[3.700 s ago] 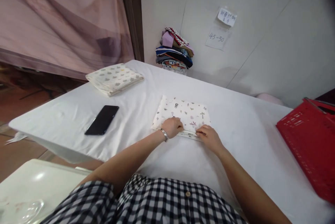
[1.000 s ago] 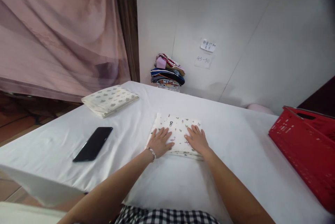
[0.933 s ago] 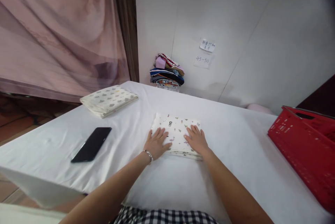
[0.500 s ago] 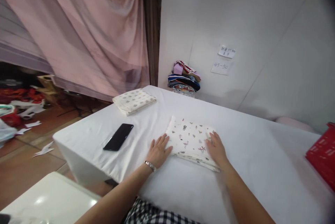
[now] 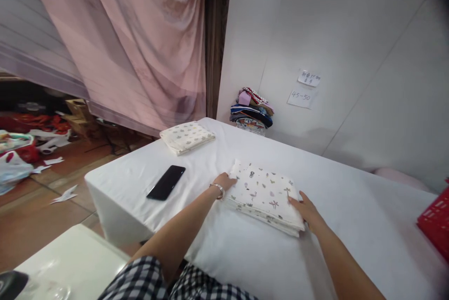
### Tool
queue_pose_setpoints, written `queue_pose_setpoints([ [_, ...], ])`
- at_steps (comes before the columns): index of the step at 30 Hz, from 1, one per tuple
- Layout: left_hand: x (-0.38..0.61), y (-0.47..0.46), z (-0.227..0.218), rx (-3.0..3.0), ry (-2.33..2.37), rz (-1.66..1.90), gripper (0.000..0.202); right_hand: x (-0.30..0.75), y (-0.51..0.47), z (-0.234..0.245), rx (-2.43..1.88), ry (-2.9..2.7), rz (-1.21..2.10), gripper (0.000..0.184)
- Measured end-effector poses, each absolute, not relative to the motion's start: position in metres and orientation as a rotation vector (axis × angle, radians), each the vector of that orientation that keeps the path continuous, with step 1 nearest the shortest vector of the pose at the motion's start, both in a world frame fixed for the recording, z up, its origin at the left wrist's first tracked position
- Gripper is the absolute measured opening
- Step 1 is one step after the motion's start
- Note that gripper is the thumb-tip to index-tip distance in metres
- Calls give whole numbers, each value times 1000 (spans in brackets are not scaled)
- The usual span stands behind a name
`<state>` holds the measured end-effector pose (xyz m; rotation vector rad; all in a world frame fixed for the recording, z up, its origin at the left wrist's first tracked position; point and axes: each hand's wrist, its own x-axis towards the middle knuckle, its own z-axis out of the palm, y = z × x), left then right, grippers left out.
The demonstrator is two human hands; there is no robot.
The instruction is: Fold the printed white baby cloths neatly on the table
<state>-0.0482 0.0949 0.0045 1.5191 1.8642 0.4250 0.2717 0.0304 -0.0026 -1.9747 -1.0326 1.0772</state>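
A folded white cloth (image 5: 264,192) with small flamingo and plant prints lies in several layers on the white-covered table. At its left edge, my left hand (image 5: 225,181) grips it with the thumb on top and the other fingers mostly hidden under or behind the edge. My right hand (image 5: 307,210) holds the opposite edge, thumb on the upper face, fingers down along the side. A second folded cloth (image 5: 187,137), cream with grey-green prints, sits at the far left corner. Between that and my left arm lies a black phone (image 5: 166,182).
The white tablecloth (image 5: 365,230) spreads to the right, towards a red basket (image 5: 435,223). Behind the table stands a stack of folded clothes (image 5: 251,112) against the wall. A pale stool or table (image 5: 70,262) is at the lower left; a pink curtain (image 5: 154,47) hangs behind.
Both hands have gone from lying flat on the cloth to gripping its left and right edges. The camera view has shifted a little, so everything sits slightly further right.
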Motion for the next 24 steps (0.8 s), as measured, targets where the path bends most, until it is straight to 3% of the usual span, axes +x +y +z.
queue_pose_setpoints([
  [4, -48, 102, 3, 1474, 1820, 411, 41, 272, 25, 1, -1834, -887, 1304, 98],
  [10, -50, 92, 5, 1384, 1743, 523, 39, 272, 25, -1, -1422, -900, 1513, 66],
  [16, -42, 71, -4, 1224, 1534, 585, 39, 295, 23, -16, -1567, -764, 1322, 94],
  [24, -40, 64, -14, 1147, 1451, 669, 42, 298, 12, -8, -1663, -805, 1306, 97],
])
